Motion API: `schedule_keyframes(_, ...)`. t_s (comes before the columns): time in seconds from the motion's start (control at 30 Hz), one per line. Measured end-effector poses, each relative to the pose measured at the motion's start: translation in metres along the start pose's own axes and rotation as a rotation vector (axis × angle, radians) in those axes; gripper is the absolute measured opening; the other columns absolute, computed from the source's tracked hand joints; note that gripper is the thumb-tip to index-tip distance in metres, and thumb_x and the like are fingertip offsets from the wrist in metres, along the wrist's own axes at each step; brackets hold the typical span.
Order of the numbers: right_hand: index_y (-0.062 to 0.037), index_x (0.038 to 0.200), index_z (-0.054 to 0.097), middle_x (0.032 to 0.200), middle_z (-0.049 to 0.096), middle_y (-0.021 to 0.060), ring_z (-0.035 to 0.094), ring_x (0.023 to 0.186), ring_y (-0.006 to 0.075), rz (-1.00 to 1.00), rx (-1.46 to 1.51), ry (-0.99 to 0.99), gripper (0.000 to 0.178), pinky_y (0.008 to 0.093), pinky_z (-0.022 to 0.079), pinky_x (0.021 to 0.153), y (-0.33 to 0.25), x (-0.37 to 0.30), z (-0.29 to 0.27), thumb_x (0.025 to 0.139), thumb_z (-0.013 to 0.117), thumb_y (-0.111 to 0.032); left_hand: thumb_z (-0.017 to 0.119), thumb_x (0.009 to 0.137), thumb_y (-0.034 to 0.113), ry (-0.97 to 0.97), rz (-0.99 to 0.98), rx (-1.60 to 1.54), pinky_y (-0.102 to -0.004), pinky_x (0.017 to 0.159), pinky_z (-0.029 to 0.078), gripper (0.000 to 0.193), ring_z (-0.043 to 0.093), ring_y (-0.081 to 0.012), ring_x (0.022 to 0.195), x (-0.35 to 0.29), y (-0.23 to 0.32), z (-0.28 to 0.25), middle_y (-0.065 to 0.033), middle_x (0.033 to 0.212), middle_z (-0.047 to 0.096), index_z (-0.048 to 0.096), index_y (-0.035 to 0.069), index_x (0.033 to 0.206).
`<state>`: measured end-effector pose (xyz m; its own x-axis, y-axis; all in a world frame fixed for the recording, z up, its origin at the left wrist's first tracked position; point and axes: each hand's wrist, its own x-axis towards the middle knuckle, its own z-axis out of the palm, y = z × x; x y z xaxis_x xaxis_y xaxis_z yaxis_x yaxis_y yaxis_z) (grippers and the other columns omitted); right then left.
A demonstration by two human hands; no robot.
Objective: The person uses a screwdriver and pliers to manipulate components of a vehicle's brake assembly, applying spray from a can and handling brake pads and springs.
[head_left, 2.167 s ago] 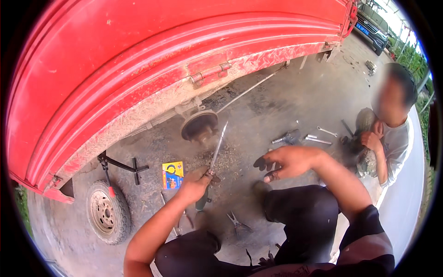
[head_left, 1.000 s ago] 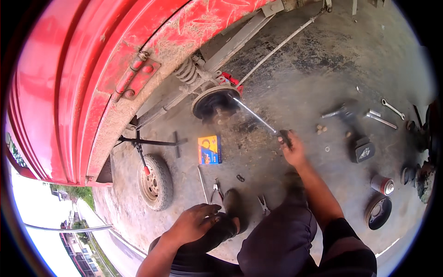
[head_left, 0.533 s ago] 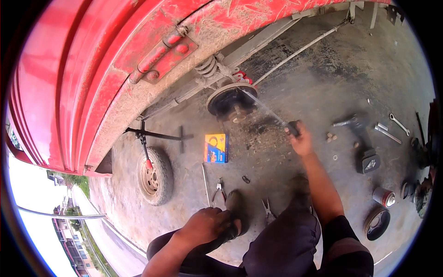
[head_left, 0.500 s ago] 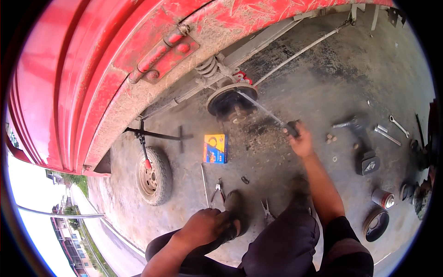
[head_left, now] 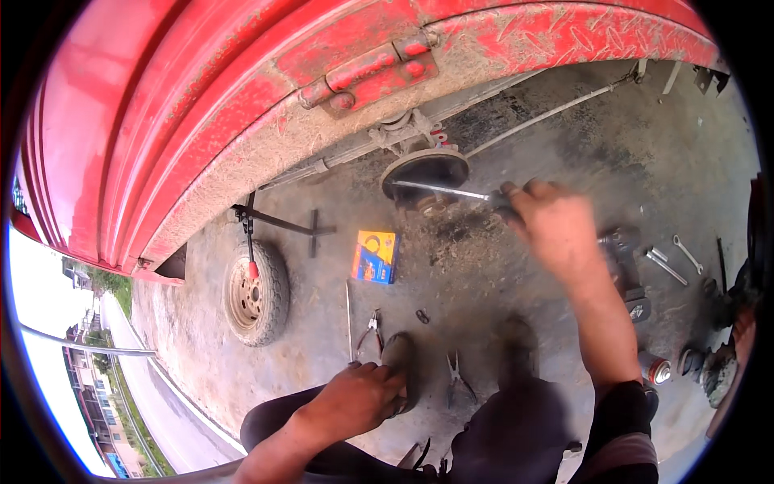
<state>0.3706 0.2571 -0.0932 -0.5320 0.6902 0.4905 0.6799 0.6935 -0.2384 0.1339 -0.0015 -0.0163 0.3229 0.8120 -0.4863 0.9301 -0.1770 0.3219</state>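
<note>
My right hand is closed round the dark handle of a long screwdriver. Its metal shaft points left, and the end lies against the dark round brake backing plate below the red vehicle body. A hub at the plate's lower edge is partly covered by shadow. Over my left leg, beside the shoe, my left hand rests with curled fingers; whatever is under them is hidden. Close by that hand on the floor lie a thin metal rod and red-handled pliers.
The red vehicle body hangs over the far side. A wheel lies at left beside a jack handle. A yellow and blue box, more pliers, a power tool, a wrench and a spray can are on the concrete.
My right hand has moved up and to the right with the screwdriver, whose shaft now lies flatter across the plate. The view has shifted; my left hand stays by my leg.
</note>
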Motion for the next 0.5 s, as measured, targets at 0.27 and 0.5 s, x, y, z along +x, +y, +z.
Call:
schedule_keyframes(0.27,-0.0088,0.089,0.073,0.08,0.069,0.0112,0.072,0.078,0.0312,-0.056,-0.173,-0.116,0.018,0.045,0.058,0.07,0.006,0.046,-0.081,0.084,0.076,-0.026,0.069,0.093,0.027,0.157,0.015,0.153,-0.0422,0.08,0.053,0.028,0.067,-0.0317,0.087,-0.011,0.012,-0.009,-0.012,0.09,0.065,0.065,0.005,0.109)
schedule_keyframes(0.5,-0.0069,0.078,0.076,0.076,0.073,0.014,0.075,0.074,0.0316,-0.162,-0.3,-0.241,0.018,0.042,0.06,0.068,-0.062,0.069,-0.061,0.085,0.067,-0.02,0.07,0.09,0.026,0.224,0.117,0.152,-0.0418,0.081,0.053,0.031,0.067,-0.0308,0.09,-0.019,0.016,-0.01,-0.0112,0.093,0.066,0.066,0.004,0.112)
